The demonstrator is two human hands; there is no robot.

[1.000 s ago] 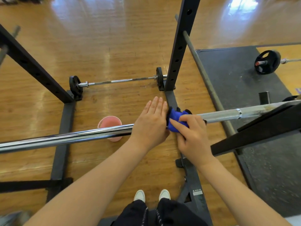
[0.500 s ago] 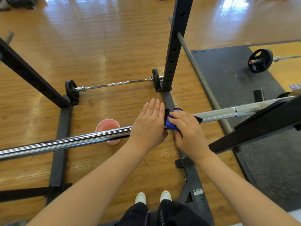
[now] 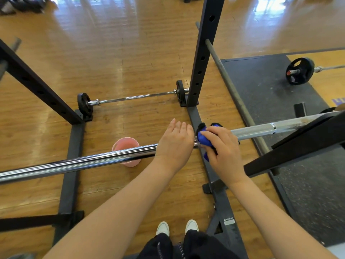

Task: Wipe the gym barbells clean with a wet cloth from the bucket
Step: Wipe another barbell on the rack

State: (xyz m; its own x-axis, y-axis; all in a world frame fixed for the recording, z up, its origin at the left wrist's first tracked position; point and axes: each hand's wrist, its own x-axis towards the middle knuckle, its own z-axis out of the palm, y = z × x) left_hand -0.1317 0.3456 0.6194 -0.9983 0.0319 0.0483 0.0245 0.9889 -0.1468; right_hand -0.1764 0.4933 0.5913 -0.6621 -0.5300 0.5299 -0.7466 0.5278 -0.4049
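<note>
Barely moved, right hand (image 3: 222,146) still gripping the cloth (image 3: 204,140) on the bar (image 3: 84,162), left hand (image 3: 175,141) flat, plenty left to wipe.

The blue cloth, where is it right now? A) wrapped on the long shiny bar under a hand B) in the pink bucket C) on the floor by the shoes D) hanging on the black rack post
A: the right hand grips the blue cloth around the racked barbell, beside the left hand resting on the bar.

Right hand (image 3: 222,146) grips cloth (image 3: 204,140) — barbell (image 3: 93,161).
</note>
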